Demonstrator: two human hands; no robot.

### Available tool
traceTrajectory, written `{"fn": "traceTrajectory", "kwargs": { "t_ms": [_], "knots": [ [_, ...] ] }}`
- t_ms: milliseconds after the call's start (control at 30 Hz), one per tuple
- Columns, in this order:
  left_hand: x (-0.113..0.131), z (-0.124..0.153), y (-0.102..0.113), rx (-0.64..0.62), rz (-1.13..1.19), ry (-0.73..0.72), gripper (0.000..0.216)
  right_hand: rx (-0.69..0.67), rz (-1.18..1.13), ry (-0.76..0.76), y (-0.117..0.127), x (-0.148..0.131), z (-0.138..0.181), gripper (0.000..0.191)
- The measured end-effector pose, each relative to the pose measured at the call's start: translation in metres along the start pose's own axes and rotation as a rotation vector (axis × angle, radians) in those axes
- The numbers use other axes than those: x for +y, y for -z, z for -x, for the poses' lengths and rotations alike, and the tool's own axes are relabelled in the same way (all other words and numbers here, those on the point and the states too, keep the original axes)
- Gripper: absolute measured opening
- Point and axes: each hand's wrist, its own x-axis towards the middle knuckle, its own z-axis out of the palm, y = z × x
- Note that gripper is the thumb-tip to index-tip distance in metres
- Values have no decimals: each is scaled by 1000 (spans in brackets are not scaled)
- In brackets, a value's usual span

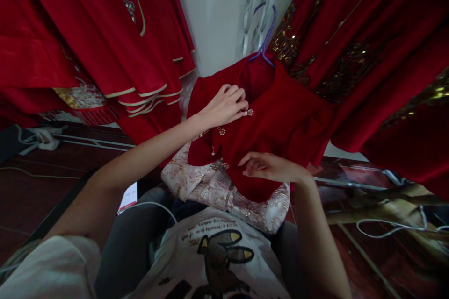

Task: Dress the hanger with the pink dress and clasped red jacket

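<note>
A red jacket [266, 126] on a purple hanger [263, 49] lies spread in front of me, its lower part over my lap. Flower-shaped jewelled buttons run down its front, one [220, 131] about halfway. Near the neckline my left hand [228, 105] has its fingers closed at the top jewelled button [249, 112]; the fingertips are partly hidden. Lower down, my right hand [264, 167] rests over the jacket's front with loosely bent fingers, the index finger apart and nothing visible in them. A pale, gold-patterned fabric [189, 177] shows below the jacket's hem.
Red garments with pale edging [140, 56] hang on the left. More red garments with gold sequins [358, 70] hang on the right. Metal rack bars and a white cable [379, 231] lie low at the right. A paper tag [128, 197] is beside my left thigh.
</note>
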Motion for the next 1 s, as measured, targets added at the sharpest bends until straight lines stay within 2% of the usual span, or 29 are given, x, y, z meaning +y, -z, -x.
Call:
{"fn": "traceTrajectory", "kwargs": {
  "t_ms": [300, 500, 633, 733, 833, 933, 1000],
  "knots": [
    [-4, -3, -1, -2, 104, -17, 20, 24, 41, -37, -1, 8, -2, 40],
    [-5, -6, 13, -12, 93, -150, 17, 65, 17, 10, 0, 1, 1, 38],
    [-7, -5, 10, -20, 42, -194, 17, 146, -47, 67, 0, -11, 1, 32],
    [-9, -5, 2, 13, 32, -182, 22, 296, -101, 145, 4, -31, -7, 26],
    [-14, -7, -4, 15, 10, -163, 29, 581, -196, 270, 15, -55, -30, 28],
    [-21, -9, -1, -57, -71, -97, 34, 935, -195, 403, 25, -71, -68, 43],
    [-27, -7, 3, -164, -151, -29, 36, 1047, -109, 408, 25, -75, -92, 60]
  ]
}}
